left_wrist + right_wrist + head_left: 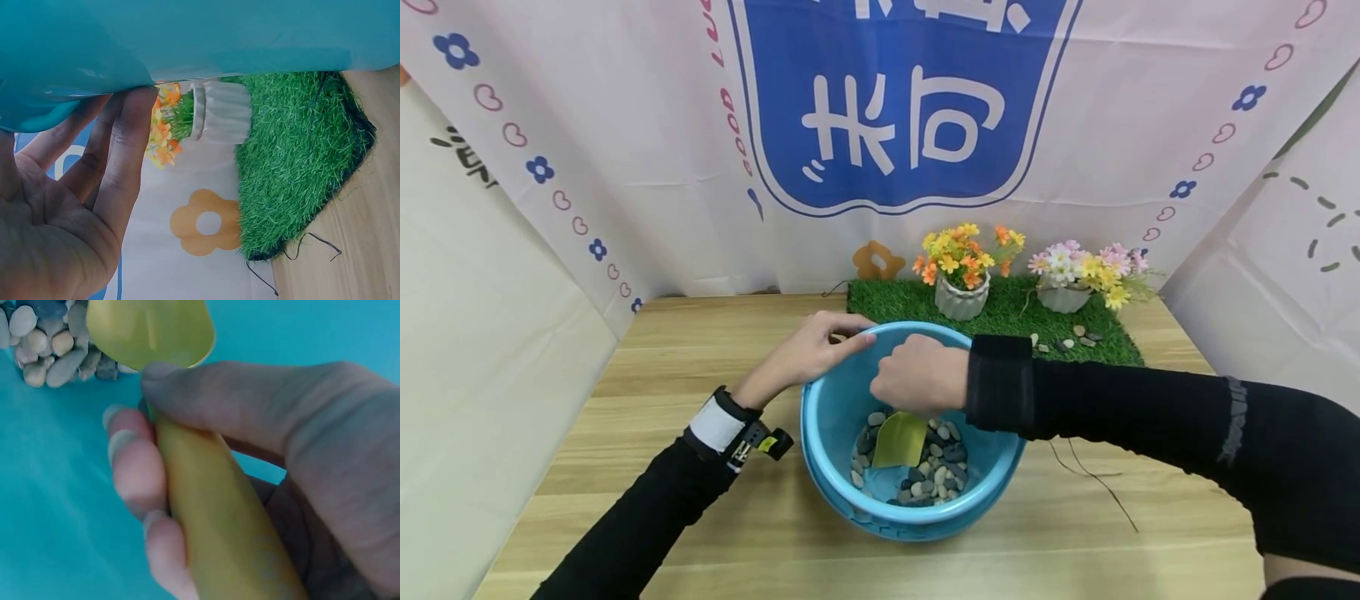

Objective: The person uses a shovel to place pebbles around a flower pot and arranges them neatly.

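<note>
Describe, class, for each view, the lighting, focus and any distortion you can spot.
Head view: even, soft light, sharp, table edges bowed by the wide lens. Left wrist view: basin close and blurred, grass mat crisp. Right wrist view: yellow scoop and fingers soft, pebbles clearer.

A yellow scoop (900,439), handle gripped in the right hand (919,375), tilts blade-down among grey pebbles (942,473) in a blue basin (827,417), whose rim the left hand (808,350) touches.

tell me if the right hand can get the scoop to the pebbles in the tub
Probably yes: the right hand grips the yellow scoop inside the open blue tub, its blade already at the pebbles, with nothing between them.
</note>
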Available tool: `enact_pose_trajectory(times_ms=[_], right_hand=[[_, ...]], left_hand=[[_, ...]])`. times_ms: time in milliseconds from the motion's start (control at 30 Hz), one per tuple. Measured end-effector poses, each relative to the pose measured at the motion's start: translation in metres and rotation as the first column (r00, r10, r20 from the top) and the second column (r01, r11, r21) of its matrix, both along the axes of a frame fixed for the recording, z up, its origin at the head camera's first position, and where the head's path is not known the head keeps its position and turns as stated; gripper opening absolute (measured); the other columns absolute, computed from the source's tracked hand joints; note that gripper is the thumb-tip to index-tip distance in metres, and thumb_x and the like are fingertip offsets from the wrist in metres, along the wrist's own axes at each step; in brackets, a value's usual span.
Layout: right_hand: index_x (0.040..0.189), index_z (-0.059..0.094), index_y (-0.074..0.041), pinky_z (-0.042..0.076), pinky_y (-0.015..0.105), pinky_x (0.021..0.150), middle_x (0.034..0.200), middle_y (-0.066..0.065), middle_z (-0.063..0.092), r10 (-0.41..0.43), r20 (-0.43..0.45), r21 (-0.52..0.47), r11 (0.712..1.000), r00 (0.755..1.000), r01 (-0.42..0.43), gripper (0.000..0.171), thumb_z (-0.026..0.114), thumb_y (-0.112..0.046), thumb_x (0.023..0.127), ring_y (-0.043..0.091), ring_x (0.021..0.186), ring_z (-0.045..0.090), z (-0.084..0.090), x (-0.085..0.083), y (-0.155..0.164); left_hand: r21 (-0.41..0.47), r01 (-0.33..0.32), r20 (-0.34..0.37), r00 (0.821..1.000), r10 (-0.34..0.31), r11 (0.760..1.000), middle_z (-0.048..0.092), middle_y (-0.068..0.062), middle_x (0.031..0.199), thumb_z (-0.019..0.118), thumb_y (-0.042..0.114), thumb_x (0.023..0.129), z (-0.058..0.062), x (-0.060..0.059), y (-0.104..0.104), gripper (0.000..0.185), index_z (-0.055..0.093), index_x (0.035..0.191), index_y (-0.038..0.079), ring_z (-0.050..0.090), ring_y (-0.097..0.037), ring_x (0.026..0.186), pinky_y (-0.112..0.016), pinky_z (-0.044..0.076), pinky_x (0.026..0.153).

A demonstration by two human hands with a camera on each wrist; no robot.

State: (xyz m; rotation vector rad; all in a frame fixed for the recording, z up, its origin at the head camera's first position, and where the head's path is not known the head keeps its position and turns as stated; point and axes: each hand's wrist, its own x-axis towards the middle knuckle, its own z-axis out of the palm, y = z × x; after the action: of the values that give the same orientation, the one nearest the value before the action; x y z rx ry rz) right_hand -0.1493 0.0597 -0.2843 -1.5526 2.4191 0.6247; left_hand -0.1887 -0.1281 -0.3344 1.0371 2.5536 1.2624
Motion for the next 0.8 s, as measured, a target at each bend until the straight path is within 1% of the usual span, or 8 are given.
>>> enact_pose_trajectory(times_ms=[200,300,400,500,633,700,733,800], right_hand=[[0.076,0.056,-0.017,0.031,0.026,0.046,0.063,-0.001,0.049,0.008,0.009,-0.003,1.0,1.0,-0.008,0.017,0.059,-0.016,0.093,0.013,0.052,0.039,-0.001,0.002,-0.001],[0.08,0.056,-0.016,0.033,0.026,0.048,0.066,-0.001,0.049,-0.026,0.07,0.041,0.999,0.997,0.023,0.013,0.062,-0.015,0.091,0.013,0.053,0.042,-0.001,-0.001,-0.002],[0.078,0.056,-0.017,0.035,0.026,0.047,0.065,-0.002,0.05,-0.085,0.179,0.114,0.991,0.98,0.066,0.015,0.065,-0.013,0.088,0.013,0.052,0.043,-0.002,-0.008,-0.003],[0.068,0.058,-0.016,0.035,0.025,0.044,0.058,-0.001,0.053,-0.162,0.31,0.203,0.974,0.937,0.102,0.022,0.066,-0.012,0.088,0.012,0.047,0.046,-0.007,-0.016,-0.005],[0.055,0.063,-0.015,0.036,0.023,0.042,0.052,0.002,0.056,-0.218,0.493,0.278,0.957,0.842,0.085,0.034,0.066,-0.017,0.089,0.014,0.044,0.05,-0.016,-0.027,-0.005],[0.055,0.066,-0.015,0.037,0.023,0.042,0.054,0.002,0.058,-0.22,0.562,0.282,0.957,0.798,0.064,0.034,0.066,-0.021,0.089,0.015,0.045,0.052,-0.02,-0.031,-0.003],[0.056,0.067,-0.015,0.037,0.023,0.042,0.055,0.002,0.059,-0.22,0.586,0.279,0.958,0.78,0.06,0.034,0.066,-0.022,0.089,0.016,0.046,0.053,-0.022,-0.032,-0.002],[0.057,0.068,-0.016,0.038,0.023,0.042,0.056,0.001,0.06,-0.219,0.603,0.267,0.962,0.767,0.065,0.033,0.067,-0.024,0.089,0.016,0.047,0.053,-0.023,-0.034,0.0]], left_hand=[[0.005,0.002,-0.003,1.0,-0.002,1.0,0.065,-0.001,0.098,0.053,0.026,0.097,0.0,-0.001,-0.001,0.026,0.066,0.114,0.011,0.063,-0.013,0.083,-0.031,0.054,0.069],[-0.001,-0.001,0.003,1.0,0.001,1.0,0.065,0.0,0.097,0.053,0.026,0.097,0.0,0.0,-0.001,0.026,0.066,0.114,0.012,0.063,-0.013,0.083,-0.03,0.054,0.069],[-0.006,-0.005,0.01,1.0,0.005,1.0,0.065,0.0,0.097,0.053,0.027,0.097,0.0,0.0,-0.001,0.026,0.066,0.114,0.012,0.063,-0.013,0.084,-0.03,0.054,0.069],[-0.01,-0.008,0.015,1.0,0.008,1.0,0.065,0.001,0.097,0.053,0.029,0.097,0.0,0.001,-0.001,0.027,0.066,0.115,0.013,0.062,-0.013,0.085,-0.03,0.053,0.069],[-0.009,-0.011,0.021,1.0,0.011,1.0,0.065,0.001,0.097,0.053,0.029,0.097,-0.001,0.001,-0.002,0.028,0.066,0.115,0.013,0.062,-0.012,0.084,-0.03,0.053,0.069],[-0.006,-0.01,0.024,1.0,0.01,1.0,0.065,0.0,0.098,0.053,0.029,0.097,-0.002,0.001,-0.002,0.028,0.066,0.115,0.012,0.063,-0.013,0.084,-0.03,0.053,0.068],[-0.004,-0.008,0.024,1.0,0.008,1.0,0.065,-0.001,0.099,0.053,0.028,0.097,-0.001,0.001,-0.002,0.028,0.066,0.116,0.012,0.063,-0.013,0.084,-0.03,0.054,0.068],[-0.002,-0.006,0.026,1.0,0.006,1.0,0.065,-0.002,0.1,0.053,0.027,0.097,-0.001,0.001,-0.002,0.028,0.065,0.117,0.01,0.063,-0.014,0.084,-0.03,0.054,0.068]])
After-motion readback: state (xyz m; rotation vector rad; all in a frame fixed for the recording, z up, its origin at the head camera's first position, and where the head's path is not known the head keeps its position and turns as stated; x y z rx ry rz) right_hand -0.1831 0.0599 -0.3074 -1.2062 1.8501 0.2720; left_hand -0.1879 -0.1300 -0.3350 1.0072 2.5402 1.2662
